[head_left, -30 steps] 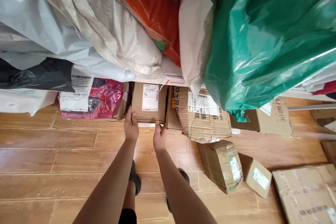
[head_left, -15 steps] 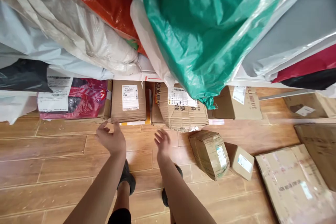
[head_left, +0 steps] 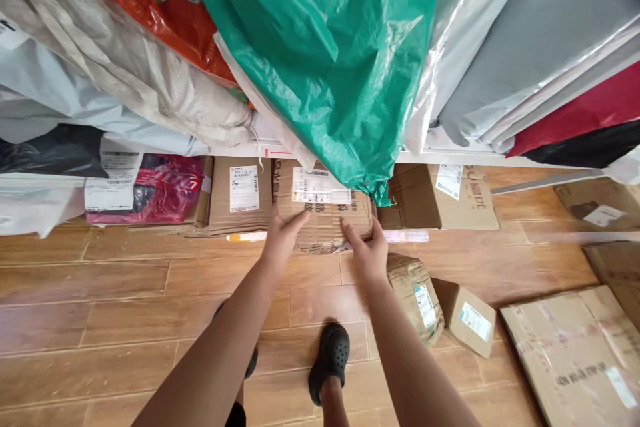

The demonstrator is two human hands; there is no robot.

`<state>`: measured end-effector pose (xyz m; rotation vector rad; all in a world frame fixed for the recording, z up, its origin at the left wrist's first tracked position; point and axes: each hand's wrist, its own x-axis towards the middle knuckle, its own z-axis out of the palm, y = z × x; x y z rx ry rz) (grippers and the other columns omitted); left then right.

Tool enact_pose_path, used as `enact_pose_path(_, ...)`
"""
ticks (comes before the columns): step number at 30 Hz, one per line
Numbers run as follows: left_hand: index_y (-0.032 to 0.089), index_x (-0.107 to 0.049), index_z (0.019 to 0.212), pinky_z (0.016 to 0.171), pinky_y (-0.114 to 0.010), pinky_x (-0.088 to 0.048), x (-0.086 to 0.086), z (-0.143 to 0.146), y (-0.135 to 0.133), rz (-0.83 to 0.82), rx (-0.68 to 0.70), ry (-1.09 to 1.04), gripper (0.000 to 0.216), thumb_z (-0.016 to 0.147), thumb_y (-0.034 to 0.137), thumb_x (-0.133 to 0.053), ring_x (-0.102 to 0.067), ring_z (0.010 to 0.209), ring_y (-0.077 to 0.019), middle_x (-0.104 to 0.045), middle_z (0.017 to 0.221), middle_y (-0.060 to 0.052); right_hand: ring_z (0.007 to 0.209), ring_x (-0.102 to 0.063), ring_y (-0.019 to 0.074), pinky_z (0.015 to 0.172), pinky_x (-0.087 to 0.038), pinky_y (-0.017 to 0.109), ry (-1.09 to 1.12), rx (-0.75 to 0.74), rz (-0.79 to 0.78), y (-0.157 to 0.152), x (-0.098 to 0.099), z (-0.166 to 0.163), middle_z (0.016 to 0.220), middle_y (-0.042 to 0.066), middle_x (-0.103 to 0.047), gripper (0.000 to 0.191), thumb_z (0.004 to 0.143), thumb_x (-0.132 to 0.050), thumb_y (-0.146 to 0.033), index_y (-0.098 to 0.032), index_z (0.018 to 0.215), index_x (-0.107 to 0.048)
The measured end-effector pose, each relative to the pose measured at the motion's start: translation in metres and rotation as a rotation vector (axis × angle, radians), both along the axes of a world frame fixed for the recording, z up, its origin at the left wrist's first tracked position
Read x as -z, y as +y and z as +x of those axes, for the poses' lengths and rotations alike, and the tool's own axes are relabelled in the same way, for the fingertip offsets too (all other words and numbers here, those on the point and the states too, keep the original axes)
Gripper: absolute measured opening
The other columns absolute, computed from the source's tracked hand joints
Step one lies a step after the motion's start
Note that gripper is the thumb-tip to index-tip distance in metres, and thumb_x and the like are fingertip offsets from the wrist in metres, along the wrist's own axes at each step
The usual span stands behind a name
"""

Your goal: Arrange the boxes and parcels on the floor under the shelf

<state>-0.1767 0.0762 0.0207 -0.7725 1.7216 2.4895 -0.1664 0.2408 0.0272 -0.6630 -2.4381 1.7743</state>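
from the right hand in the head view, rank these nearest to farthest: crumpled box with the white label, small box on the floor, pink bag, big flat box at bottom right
Measured from the right hand:
1. Crumpled box: touched by the hand, under the shelf.
2. Small box: on the floor, to its right.
3. Pink bag and big flat box: far left and far right, too close to call.

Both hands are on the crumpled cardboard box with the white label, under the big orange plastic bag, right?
Not quite. Both the left hand and the right hand do rest on the crumpled brown cardboard box with the white label, but the big plastic bag hanging over it is green, not orange. The head view shows this; the orange plastic bag lies further left.
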Motion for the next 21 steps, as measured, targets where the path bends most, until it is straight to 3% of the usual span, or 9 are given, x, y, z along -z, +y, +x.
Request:
enact_pose_path(2, 0.020, -0.066, 0.102, 0.104, -0.043, -0.051, -0.007, 0.015, -0.027, 0.048, -0.065, -0.052, 0.047, 0.060, 0.033, -0.083, -0.066, 0.111, -0.0276, -0.074, 0.110, -0.007, 0.097, -0.067, 0.0268, 0.089, -0.055, 0.043, -0.012, -0.087, -0.065, -0.027, -0.002, 0.006, 0.108, 0.012, -0.072, 0.063, 0.069, -0.072, -0.057, -0.017, 0.117, -0.060)
enact_pose_path(5, 0.021, -0.068, 0.086, 0.106, -0.037, -0.051, -0.011, 0.032, -0.079, -0.034, -0.224, -0.156, 0.029, 0.061, 0.027, -0.083, -0.065, 0.114, -0.0258, -0.074, 0.110, -0.005, 0.106, -0.065, 0.0289, 0.090, -0.055, 0.044, -0.007, -0.290, -0.061, -0.079, -0.005, 0.004, 0.118, 0.014, -0.069, 0.071, 0.076, -0.066, -0.054, -0.016, 0.134, -0.049)
enact_pose_path(7, 0.021, -0.070, 0.089, 0.103, -0.036, -0.054, -0.013, 0.035, -0.108, -0.053, -0.299, -0.218, 0.027, 0.064, 0.024, -0.080, -0.067, 0.110, -0.0247, -0.075, 0.106, -0.004, 0.118, -0.058, 0.0345, 0.100, -0.049, 0.050, 0.006, -0.391, 0.088, -0.113, -0.008, -0.002, 0.129, 0.021, -0.062, 0.077, 0.080, -0.062, -0.049, -0.008, 0.141, -0.041)
enact_pose_path(10, 0.019, -0.071, 0.096, 0.091, -0.035, -0.060, -0.020, 0.032, -0.129, -0.056, -0.331, -0.300, 0.029, 0.068, 0.020, -0.077, -0.071, 0.098, -0.0226, -0.077, 0.096, -0.004, 0.125, -0.051, 0.0411, 0.107, -0.040, 0.057, -0.067, -0.406, 0.297, -0.144, -0.016, -0.008, 0.135, 0.030, -0.053, 0.077, 0.084, -0.055, -0.044, 0.004, 0.141, -0.036)
enact_pose_path(13, 0.021, -0.070, 0.098, 0.086, -0.031, -0.061, -0.031, 0.033, -0.134, -0.152, -0.335, -0.276, 0.034, 0.066, 0.023, -0.081, -0.071, 0.094, -0.0191, -0.077, 0.098, -0.002, 0.119, -0.055, 0.0418, 0.100, -0.044, 0.058, -0.163, -0.426, 0.272, -0.147, -0.021, -0.002, 0.129, 0.030, -0.057, 0.070, 0.087, -0.049, -0.047, 0.002, 0.136, -0.040)
enact_pose_path(17, 0.025, -0.070, 0.096, 0.094, -0.041, -0.058, -0.036, 0.044, -0.139, -0.270, -0.313, -0.279, 0.041, 0.058, 0.030, -0.086, -0.068, 0.106, -0.0248, -0.076, 0.108, 0.000, 0.107, -0.061, 0.0407, 0.092, -0.048, 0.058, -0.272, -0.562, 0.133, -0.140, -0.011, 0.018, 0.113, 0.027, -0.065, 0.063, 0.088, -0.045, -0.052, -0.004, 0.129, -0.048)
enact_pose_path(21, 0.036, -0.069, 0.096, 0.100, -0.044, -0.055, -0.031, 0.048, -0.136, -0.290, -0.281, -0.286, 0.026, 0.072, 0.033, -0.078, -0.059, 0.124, -0.0270, -0.071, 0.122, 0.006, 0.123, -0.053, 0.0367, 0.101, -0.046, 0.053, -0.081, -0.498, 0.147, -0.133, 0.004, 0.033, 0.134, 0.025, -0.055, 0.062, 0.089, -0.047, -0.048, -0.007, 0.137, -0.046)
